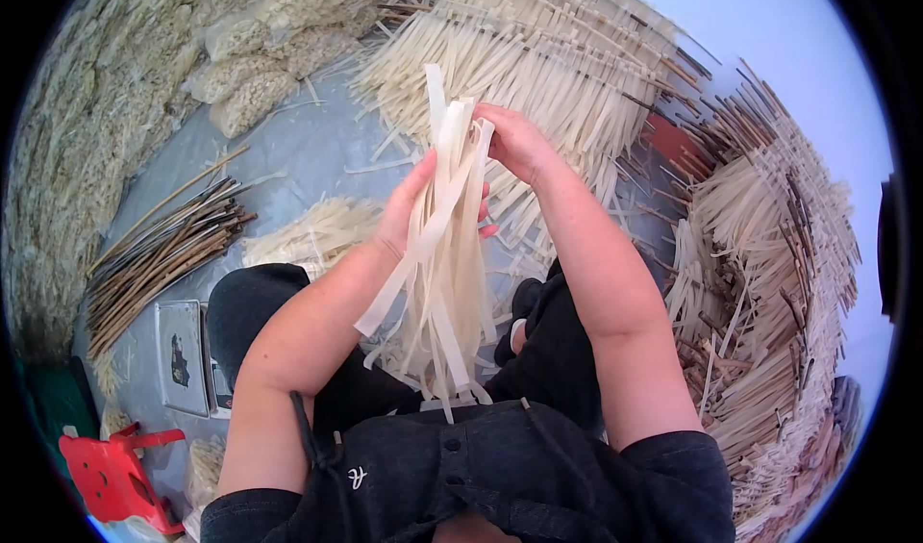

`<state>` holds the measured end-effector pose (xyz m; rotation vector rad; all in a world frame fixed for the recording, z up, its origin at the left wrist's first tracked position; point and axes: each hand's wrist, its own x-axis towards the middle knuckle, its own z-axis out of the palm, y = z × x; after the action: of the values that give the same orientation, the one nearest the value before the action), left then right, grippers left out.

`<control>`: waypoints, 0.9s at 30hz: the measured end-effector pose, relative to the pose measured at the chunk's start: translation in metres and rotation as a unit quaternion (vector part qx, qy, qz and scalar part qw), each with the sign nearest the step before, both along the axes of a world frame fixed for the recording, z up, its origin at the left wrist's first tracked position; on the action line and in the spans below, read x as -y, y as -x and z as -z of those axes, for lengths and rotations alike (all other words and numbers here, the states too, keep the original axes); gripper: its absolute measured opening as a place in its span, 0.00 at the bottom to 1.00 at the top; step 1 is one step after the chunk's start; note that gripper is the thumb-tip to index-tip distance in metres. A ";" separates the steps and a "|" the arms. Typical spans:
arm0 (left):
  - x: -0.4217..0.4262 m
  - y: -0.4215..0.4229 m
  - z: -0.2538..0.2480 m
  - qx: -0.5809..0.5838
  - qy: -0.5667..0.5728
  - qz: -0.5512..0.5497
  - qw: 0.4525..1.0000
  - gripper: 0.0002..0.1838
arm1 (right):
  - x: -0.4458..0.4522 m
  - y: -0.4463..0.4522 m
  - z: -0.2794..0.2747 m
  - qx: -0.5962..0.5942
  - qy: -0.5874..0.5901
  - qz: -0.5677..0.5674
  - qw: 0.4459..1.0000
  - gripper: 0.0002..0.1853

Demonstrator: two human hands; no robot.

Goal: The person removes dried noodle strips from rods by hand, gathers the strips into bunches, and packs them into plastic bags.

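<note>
A bundle of long, pale flat strips (447, 226) hangs in front of my chest, its lower ends fanning out toward my lap. My left hand (411, 202) is wrapped round the bundle from the left, with fingertips showing on its right side. At the top right, my right hand (516, 146) is closed on the upper part of the strips, where one strip bends over near the fingers. One loose strip slants across the front of the bundle to the lower left. Part of each hand's grip is hidden behind the strips.
Behind my hands hang rows of strips on sticks (538, 72); more are stacked at right (769, 283). Thin sticks (168, 254) lie left, near a pile of strips (312, 235) and a metal tray (181, 355). A red stool (111, 476) stands lower left. Bagged material (250, 91) lines the back left.
</note>
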<state>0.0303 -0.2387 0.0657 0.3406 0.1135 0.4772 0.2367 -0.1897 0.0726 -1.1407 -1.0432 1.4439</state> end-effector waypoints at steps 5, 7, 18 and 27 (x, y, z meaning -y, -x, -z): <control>-0.019 -0.003 0.022 -0.081 -0.057 -0.018 0.995 0.26 | -0.010 0.015 -0.006 -0.047 -0.068 0.060 0.995 0.23; -0.019 -0.006 0.024 -0.072 0.001 0.009 0.997 0.24 | -0.004 0.017 -0.027 -0.093 -0.032 0.087 0.991 0.24; -0.018 -0.011 0.017 -0.092 -0.020 0.027 0.995 0.21 | 0.006 0.026 -0.031 0.121 -0.080 0.095 0.985 0.38; -0.019 -0.015 0.025 -0.084 -0.051 0.057 0.994 0.25 | 0.004 0.000 -0.042 0.193 0.026 -0.086 0.977 0.34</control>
<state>0.0453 -0.2196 0.0410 0.4851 0.2319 0.3406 0.2368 -0.1942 0.1142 -1.4354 -1.4076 1.4207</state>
